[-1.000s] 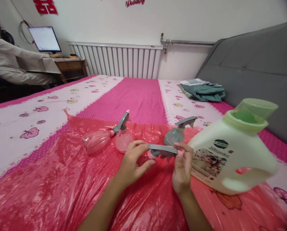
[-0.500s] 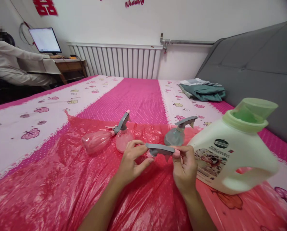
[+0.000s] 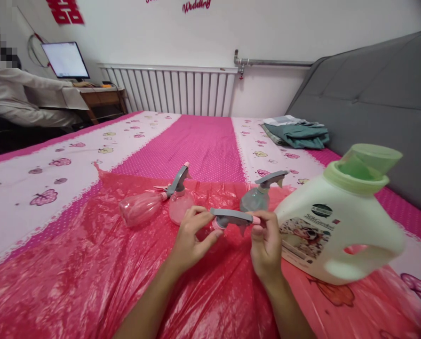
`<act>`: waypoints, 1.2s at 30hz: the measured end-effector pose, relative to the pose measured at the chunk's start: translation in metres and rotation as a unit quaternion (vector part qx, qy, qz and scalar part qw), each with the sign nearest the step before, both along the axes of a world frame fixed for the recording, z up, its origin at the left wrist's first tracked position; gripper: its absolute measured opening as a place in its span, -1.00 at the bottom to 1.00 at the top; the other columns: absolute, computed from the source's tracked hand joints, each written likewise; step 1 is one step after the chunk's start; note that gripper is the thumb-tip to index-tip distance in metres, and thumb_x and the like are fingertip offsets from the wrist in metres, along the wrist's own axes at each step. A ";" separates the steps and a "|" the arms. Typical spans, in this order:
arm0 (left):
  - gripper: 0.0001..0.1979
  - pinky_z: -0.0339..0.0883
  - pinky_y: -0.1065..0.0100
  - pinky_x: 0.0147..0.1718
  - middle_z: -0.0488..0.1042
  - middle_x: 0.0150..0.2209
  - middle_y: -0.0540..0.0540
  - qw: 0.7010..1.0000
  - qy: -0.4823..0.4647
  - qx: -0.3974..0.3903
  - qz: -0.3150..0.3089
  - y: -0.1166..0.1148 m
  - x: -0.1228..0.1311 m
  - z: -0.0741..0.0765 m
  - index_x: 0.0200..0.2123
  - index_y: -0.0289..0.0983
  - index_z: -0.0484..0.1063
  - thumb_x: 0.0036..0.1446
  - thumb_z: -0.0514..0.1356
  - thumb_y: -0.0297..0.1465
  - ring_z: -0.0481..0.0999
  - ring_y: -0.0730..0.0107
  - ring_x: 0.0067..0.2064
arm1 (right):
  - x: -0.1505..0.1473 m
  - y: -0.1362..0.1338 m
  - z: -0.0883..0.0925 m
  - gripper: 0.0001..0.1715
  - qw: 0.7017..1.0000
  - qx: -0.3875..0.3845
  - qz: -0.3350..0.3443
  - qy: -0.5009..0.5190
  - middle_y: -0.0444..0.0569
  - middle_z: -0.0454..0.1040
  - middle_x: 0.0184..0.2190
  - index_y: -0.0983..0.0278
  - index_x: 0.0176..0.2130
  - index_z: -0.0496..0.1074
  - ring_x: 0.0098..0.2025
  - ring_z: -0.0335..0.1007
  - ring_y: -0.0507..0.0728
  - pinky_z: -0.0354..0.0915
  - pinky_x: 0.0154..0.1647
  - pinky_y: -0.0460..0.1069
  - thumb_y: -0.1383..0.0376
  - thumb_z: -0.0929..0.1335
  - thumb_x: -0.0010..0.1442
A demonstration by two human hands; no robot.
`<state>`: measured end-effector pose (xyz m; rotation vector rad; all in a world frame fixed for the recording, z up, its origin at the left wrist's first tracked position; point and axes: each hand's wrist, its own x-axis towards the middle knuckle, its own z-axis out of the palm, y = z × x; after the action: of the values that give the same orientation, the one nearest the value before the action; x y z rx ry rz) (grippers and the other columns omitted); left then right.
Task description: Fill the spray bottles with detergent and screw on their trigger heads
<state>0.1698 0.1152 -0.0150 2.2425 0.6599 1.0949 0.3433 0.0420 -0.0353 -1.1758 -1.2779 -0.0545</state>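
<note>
A grey spray head (image 3: pixel 233 216) with a pink collar and pink nozzle lies level between my hands. My left hand (image 3: pixel 192 238) pinches it at the collar end, fingers closed round it. At the other end, the thumb and fingers of my right hand (image 3: pixel 266 245) grip the pink nozzle. A clear bottle seems to be under the collar, mostly hidden by my left hand. Behind my left hand, a pink spray bottle (image 3: pixel 180 207) stands upright beside another one lying on its side (image 3: pixel 141 208). Farther right stands a spray bottle with greyish liquid (image 3: pixel 254 200).
A large white detergent jug (image 3: pixel 340 226) with a green cap stands close to my right hand. Red plastic sheeting (image 3: pixel 118 268) covers the near bed. Folded clothes (image 3: pixel 297 132) lie farther back. A person (image 3: pixel 23 94) sits at a desk with a monitor (image 3: pixel 65 60), far left.
My right hand and the spray head have shifted slightly left. My left hand stays nearly in place, and both hands keep their grip.
</note>
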 end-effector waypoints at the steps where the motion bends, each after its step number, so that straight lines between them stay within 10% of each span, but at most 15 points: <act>1: -0.84 0.33 0.14 -0.08 0.58 -0.22 -0.13 1.000 -0.004 -0.002 0.002 0.001 0.000 0.000 -0.21 -0.23 0.54 0.28 0.22 -0.29 0.38 0.17 -0.10 | -0.001 0.001 -0.001 -0.77 1.000 0.002 -0.001 0.005 -0.07 0.39 -0.18 0.25 -0.02 0.30 -0.19 0.39 -0.03 0.31 -0.23 -0.16 0.18 0.20 0.47; 36: -0.82 0.36 0.14 -0.11 0.57 -0.25 -0.12 1.000 0.016 0.015 -0.012 0.002 -0.001 0.001 -0.16 -0.19 0.57 0.25 0.23 -0.27 0.40 0.16 -0.12 | 0.006 -0.004 0.009 -0.55 0.998 -0.034 -0.026 -0.047 -0.12 0.25 -0.47 0.31 -0.41 0.26 -0.39 0.16 0.00 0.02 -0.34 -0.06 0.22 0.13 0.50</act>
<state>0.1687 0.1172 -0.0145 2.2921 0.6322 1.0666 0.3495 0.0380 -0.0262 -1.2782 -1.3403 -0.1071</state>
